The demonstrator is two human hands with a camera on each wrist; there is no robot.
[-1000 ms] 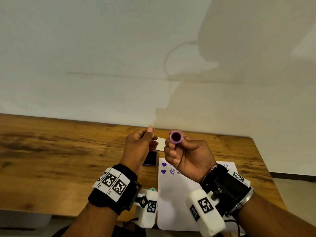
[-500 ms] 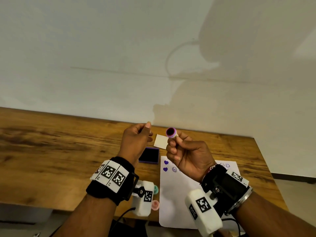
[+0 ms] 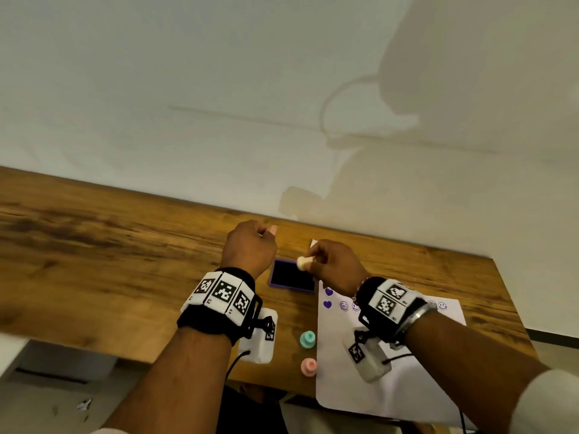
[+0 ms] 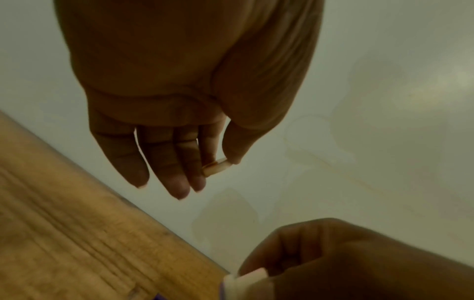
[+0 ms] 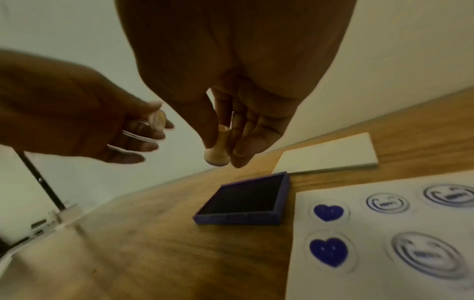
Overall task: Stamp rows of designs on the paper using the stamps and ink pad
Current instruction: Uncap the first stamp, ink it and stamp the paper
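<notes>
1. Head view shows me the paper [image 3: 376, 364] lying on the right of the wooden table [image 3: 125, 261], with two solid hearts and a few smiley rings stamped along its far edge; most of the sheet is bare, so I judge many rows remain.
2. My right hand [image 3: 332, 267] pinches a pale stamp [image 5: 217, 151] by its waisted stem, face down just above the ink pad [image 5: 246, 200], apparently for inking.
3. My left hand [image 3: 249, 249] pinches a small clear cap [image 4: 216, 167] between thumb and forefinger, other fingers loose.
4. The pad is a flat purple tray with a dark matte bed; its white lid [image 5: 328, 155] lies behind it. A teal stamp [image 3: 307, 339] and a pink stamp [image 3: 309, 366] stand beside the paper.
</notes>
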